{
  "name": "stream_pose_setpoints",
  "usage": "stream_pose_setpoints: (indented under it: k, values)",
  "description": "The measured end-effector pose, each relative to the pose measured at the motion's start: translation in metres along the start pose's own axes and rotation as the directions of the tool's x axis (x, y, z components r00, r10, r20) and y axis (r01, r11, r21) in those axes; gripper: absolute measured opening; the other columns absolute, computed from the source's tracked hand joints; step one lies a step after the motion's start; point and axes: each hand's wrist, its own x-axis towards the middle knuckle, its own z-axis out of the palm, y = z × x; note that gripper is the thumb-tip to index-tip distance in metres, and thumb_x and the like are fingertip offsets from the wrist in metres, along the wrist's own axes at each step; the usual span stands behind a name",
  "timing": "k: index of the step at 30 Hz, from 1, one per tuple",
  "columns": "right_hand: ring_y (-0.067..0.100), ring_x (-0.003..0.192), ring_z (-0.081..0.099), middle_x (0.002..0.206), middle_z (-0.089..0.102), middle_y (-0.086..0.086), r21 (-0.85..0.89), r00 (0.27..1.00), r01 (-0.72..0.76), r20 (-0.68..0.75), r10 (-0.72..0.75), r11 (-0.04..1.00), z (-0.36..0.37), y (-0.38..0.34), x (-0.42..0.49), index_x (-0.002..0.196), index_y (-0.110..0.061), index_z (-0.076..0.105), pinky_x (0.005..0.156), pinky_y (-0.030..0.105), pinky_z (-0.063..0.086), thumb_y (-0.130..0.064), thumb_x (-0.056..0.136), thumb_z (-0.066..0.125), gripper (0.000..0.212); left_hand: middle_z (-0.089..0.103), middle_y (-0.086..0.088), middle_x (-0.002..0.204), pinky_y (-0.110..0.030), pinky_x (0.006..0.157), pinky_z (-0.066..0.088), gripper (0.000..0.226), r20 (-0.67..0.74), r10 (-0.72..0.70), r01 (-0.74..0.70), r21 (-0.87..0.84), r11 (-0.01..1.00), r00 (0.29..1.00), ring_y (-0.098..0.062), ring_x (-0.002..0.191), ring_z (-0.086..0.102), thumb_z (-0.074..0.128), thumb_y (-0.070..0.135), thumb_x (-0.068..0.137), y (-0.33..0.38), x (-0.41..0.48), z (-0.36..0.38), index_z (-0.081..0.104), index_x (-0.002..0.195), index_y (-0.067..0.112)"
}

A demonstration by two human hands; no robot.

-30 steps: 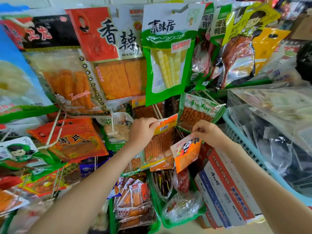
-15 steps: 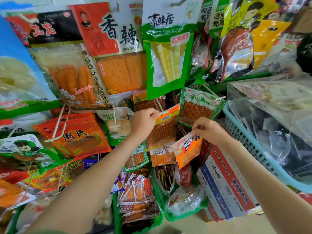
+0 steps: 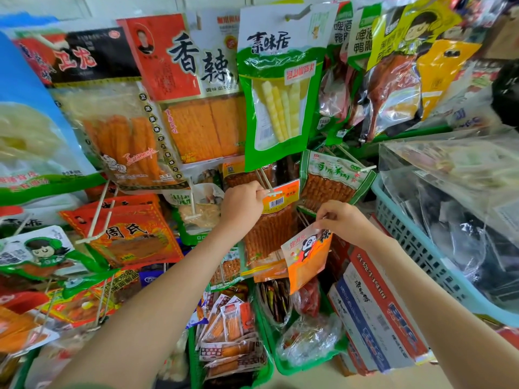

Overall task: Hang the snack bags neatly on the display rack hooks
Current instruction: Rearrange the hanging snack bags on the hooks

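Orange panda bag (image 3: 307,258) dangles from the right hand (image 3: 341,220), pinched at its top corner. The left hand (image 3: 241,204) curls its fingers around a white hook (image 3: 270,190).

Blue slatted basket (image 3: 404,234) of clear-wrapped goods at right, printed red-and-blue carton (image 3: 373,304) just beside it.
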Motion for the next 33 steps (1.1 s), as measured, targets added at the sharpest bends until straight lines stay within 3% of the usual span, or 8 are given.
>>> stream_pose_setpoints:
  k: [4, 12, 15, 18, 22, 26, 30, 33]
  values:
    - [0.013, 0.073, 0.057, 0.084, 0.06, -0.005, -0.001, 1.0, 0.001, 0.005, -0.001, 1.0, 0.0, -0.004, 0.007, 0.072, -0.021, 0.061, 0.06, 0.017, 0.04, -0.021, 0.082, 0.068, 0.012, 0.068, -0.007, 0.079, -0.034, 0.062, 0.045, 0.025, -0.003, -0.036, 0.036, 0.008, 0.999, 0.999, -0.027, 0.074, 0.062, 0.046, 0.026, 0.097, -0.004, 0.012, 0.006, 0.065, 0.091, 0.012]
    - [0.003, 0.061, 0.048, 0.078, 0.056, -0.007, -0.037, 0.999, 0.001, 0.045, 0.001, 0.999, 0.002, -0.013, 0.023, 0.076, -0.012, 0.063, 0.054, 0.009, 0.037, -0.018, 0.083, 0.067, 0.01, 0.065, -0.013, 0.078, -0.031, 0.062, 0.032, 0.029, -0.026, -0.065, 0.068, 0.144, 0.987, 0.998, -0.033, 0.075, 0.06, 0.041, 0.025, 0.098, -0.018, 0.049, 0.018, 0.06, 0.082, 0.01]
    - [0.001, 0.061, 0.047, 0.075, 0.055, -0.009, -0.046, 0.998, -0.003, 0.06, 0.006, 0.999, 0.004, -0.018, 0.03, 0.077, -0.011, 0.064, 0.054, 0.01, 0.037, -0.017, 0.084, 0.066, 0.009, 0.065, -0.015, 0.081, -0.034, 0.069, 0.036, 0.022, -0.049, -0.063, 0.072, 0.199, 0.977, 0.997, -0.033, 0.079, 0.061, 0.042, 0.017, 0.096, -0.016, 0.055, 0.019, 0.061, 0.086, 0.011]
    - [0.002, 0.061, 0.047, 0.075, 0.055, -0.009, -0.045, 0.997, -0.011, 0.069, 0.015, 0.999, 0.007, -0.021, 0.036, 0.075, -0.015, 0.062, 0.055, 0.014, 0.034, -0.019, 0.084, 0.066, 0.01, 0.06, -0.016, 0.109, -0.04, 0.085, 0.037, 0.023, -0.113, -0.058, 0.088, 0.288, 0.954, 0.992, -0.034, 0.101, 0.053, 0.049, 0.007, 0.088, -0.018, 0.048, 0.026, 0.058, 0.109, 0.009]
    - [0.003, 0.064, 0.048, 0.075, 0.055, -0.01, -0.074, 0.997, -0.002, 0.081, 0.008, 0.997, 0.012, -0.023, 0.04, 0.076, -0.016, 0.063, 0.056, 0.016, 0.035, -0.02, 0.085, 0.065, 0.01, 0.056, -0.015, 0.099, -0.04, 0.078, 0.042, 0.037, -0.224, 0.065, 0.019, 0.354, 0.935, 0.972, -0.033, 0.089, 0.049, 0.065, 0.005, 0.071, -0.023, 0.017, 0.043, 0.051, 0.105, 0.004]
    - [0.002, 0.068, 0.05, 0.078, 0.056, -0.009, -0.079, 0.996, -0.015, 0.088, 0.022, 0.997, 0.02, -0.018, 0.037, 0.077, -0.013, 0.064, 0.058, 0.016, 0.037, -0.019, 0.084, 0.066, 0.01, 0.056, -0.007, 0.115, -0.032, 0.081, 0.042, 0.024, 0.205, 0.076, -0.083, 0.025, 0.996, 0.976, -0.024, 0.104, 0.054, 0.048, 0.007, 0.091, -0.035, -0.001, 0.046, 0.055, 0.114, 0.01]
    - [-0.001, 0.072, 0.053, 0.083, 0.06, -0.008, -0.065, 0.993, -0.033, 0.112, 0.04, 0.997, 0.031, -0.014, 0.028, 0.083, -0.014, 0.067, 0.061, 0.014, 0.04, -0.016, 0.086, 0.063, 0.006, 0.065, -0.003, 0.09, -0.032, 0.058, 0.041, 0.027, 0.495, 0.094, 0.069, -0.301, 0.951, 0.864, -0.027, 0.073, 0.061, 0.042, 0.028, 0.098, -0.029, -0.021, 0.042, 0.062, 0.108, 0.014]
    - [0.002, 0.071, 0.055, 0.086, 0.061, -0.008, -0.084, 0.989, -0.061, 0.126, 0.071, 0.995, 0.046, -0.01, 0.019, 0.085, -0.015, 0.068, 0.058, 0.013, 0.038, -0.017, 0.087, 0.062, 0.007, 0.064, -0.004, 0.111, -0.037, 0.078, 0.049, 0.05, 0.707, 0.087, 0.167, -0.282, 0.945, 0.701, -0.025, 0.097, 0.062, 0.043, 0.057, 0.091, -0.014, -0.04, 0.041, 0.055, 0.125, 0.022]
